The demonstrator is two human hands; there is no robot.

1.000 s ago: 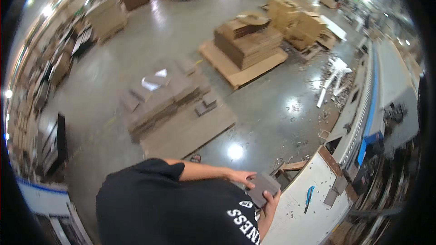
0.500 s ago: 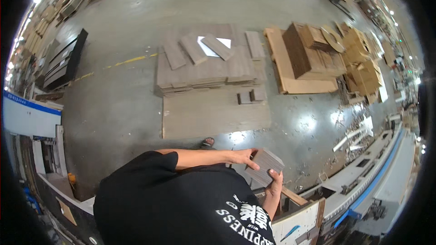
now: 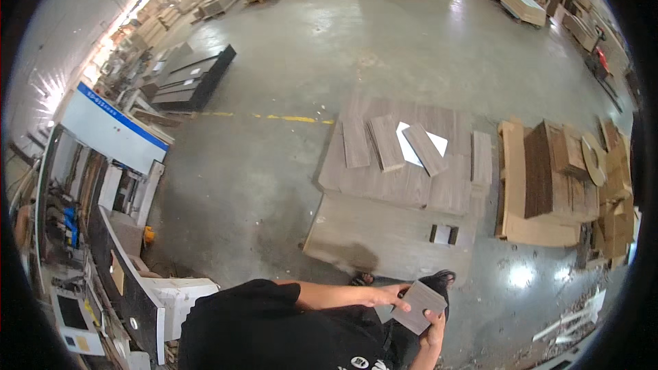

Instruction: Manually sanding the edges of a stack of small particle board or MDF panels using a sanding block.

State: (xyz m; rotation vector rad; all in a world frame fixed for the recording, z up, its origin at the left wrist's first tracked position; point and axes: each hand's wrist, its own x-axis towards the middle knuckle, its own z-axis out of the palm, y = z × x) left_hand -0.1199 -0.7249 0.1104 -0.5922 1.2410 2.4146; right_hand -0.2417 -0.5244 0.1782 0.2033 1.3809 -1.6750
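Observation:
In front of my body is a small, squarish grey-brown wood-grain board piece (image 3: 421, 305), gripped in both hands. My left hand (image 3: 388, 297) is closed on its left edge, the thumb lying on the face. My right hand (image 3: 433, 330) clasps the lower right edge, thumb also on the face. The fingers beneath are hidden. Beyond my hands, two small dark-edged blocks (image 3: 444, 234) sit on a large wood-grain panel (image 3: 370, 223) low on the floor. Behind that, a stack of similar panels (image 3: 404, 188) carries several narrow boards (image 3: 356, 144) and a white sheet (image 3: 434, 142).
On the right, a pallet (image 3: 508, 185) bears a brown stack (image 3: 548, 171), with cardboard boxes (image 3: 615, 223) beside it. White scrap strips (image 3: 576, 318) litter the floor at lower right. A blue-and-white machine (image 3: 116, 127) stands at left. Dark panels (image 3: 195, 79) lie farther back.
My view has swung left, so the floor stacks now appear farther right and lower. Both hands still hold the board piece, its broad face now turned more toward me.

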